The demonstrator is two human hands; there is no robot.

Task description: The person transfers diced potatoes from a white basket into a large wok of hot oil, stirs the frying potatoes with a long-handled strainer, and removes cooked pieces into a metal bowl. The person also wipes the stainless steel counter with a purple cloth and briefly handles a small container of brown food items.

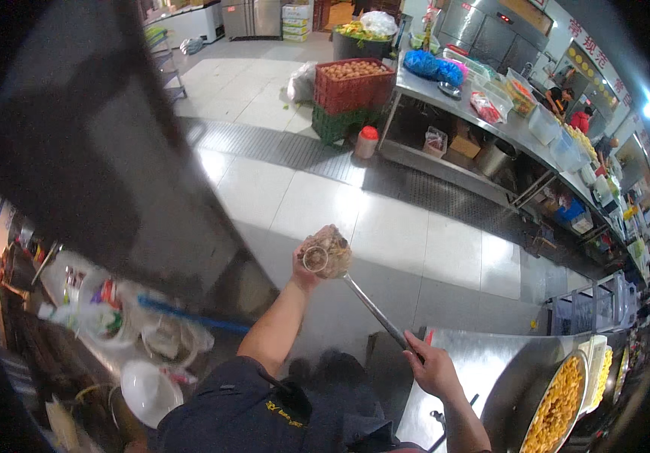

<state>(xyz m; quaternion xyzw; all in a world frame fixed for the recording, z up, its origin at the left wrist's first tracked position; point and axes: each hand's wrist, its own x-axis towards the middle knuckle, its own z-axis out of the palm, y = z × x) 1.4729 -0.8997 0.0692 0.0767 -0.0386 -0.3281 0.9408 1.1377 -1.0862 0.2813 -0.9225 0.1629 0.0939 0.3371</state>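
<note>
My left hand (305, 274) grips a clear-looking container (316, 259) with a round ring on its near side. A brown, lumpy mass (333, 243) shows in or behind it; the picture does not settle what it is. My right hand (431, 367) is closed around the long metal handle (378, 311) of a utensil, probably a ladle. The far end of that handle meets the brown mass, and its head is hidden there. Both hands are held above the tiled floor, in front of my dark clothing.
At lower right, a large pan of yellow-orange food pieces (557, 405) sits by a steel counter (449, 354). A white bowl (150, 393) and bagged items stand lower left. Stacked crates (353, 93) and a steel worktable (443, 107) lie ahead, across a floor grating (279, 144). People (559, 102) work far right.
</note>
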